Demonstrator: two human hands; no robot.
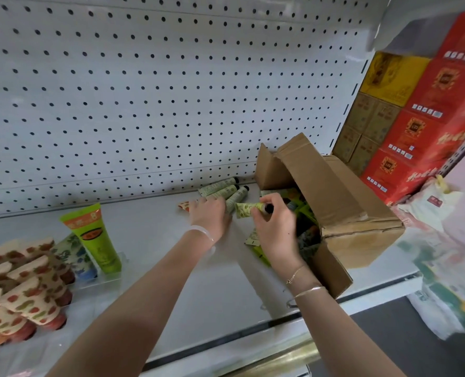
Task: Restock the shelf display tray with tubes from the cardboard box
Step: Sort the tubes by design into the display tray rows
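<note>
Where the display tray [111, 277] sits at the left of the shelf [155, 240], patterned tubes [27, 303] stand cap-down in it. My left hand [209, 213] lies palm-down over loose tubes [227, 190] near the pegboard [144, 91]; whether it grips one I cannot tell. My right hand [274, 229] pinches a green tube [249, 209] by its black cap, just beside the open mouth of the cardboard box [342, 202].

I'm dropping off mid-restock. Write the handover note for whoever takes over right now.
Right hand pinches a green tube at the mouth of the cardboard box.
Left hand lies on the loose tubes on the shelf; its grip is hidden.
Display tray, far left, holds standing tubes.
Done: several tubes out of the box.
Left: more tubes show inside the box; loose ones still need moving to the tray.
</note>
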